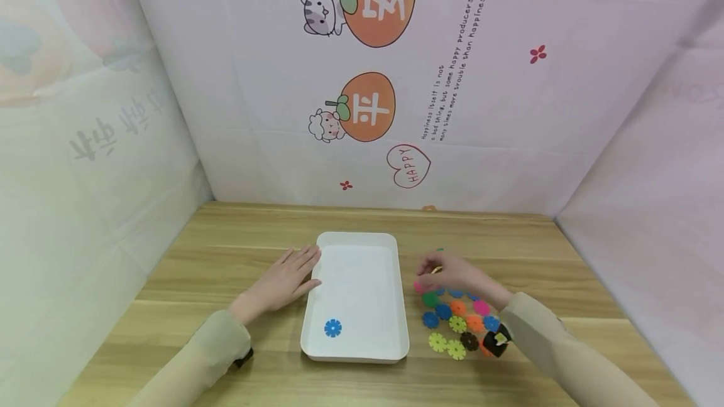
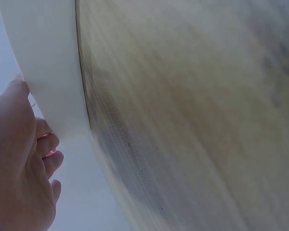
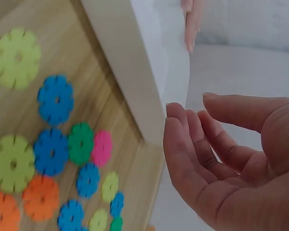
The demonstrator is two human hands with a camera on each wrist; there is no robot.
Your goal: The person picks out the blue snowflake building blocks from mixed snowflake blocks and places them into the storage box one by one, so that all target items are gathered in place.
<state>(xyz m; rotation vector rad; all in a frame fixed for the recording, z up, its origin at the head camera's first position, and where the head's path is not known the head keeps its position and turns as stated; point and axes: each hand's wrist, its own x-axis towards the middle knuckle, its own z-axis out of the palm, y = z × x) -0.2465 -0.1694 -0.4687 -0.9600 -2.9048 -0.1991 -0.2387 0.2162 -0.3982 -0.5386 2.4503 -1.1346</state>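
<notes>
A white rectangular tray (image 1: 359, 294) lies on the wooden table, and one blue notched disc (image 1: 333, 328) sits inside near its front left. My left hand (image 1: 288, 278) rests at the tray's left rim with fingers extended; in the left wrist view that hand (image 2: 19, 149) touches the tray wall (image 2: 48, 62). To the tray's right, my right hand (image 1: 449, 271) hovers over the far end of a group of loose notched plastic discs. The right wrist view shows this hand (image 3: 231, 159) with bent fingers, thumb apart and nothing between them. A pink disc (image 1: 418, 286) is partly hidden under it.
Several discs lie right of the tray, among them yellow (image 1: 437, 342), orange (image 1: 475, 323), green (image 1: 430, 299) and dark brown (image 1: 469, 341) ones. A black device (image 1: 496, 341) shows by the right sleeve. A printed white cloth (image 1: 481, 162) walls the table (image 1: 237, 237) behind and at both sides.
</notes>
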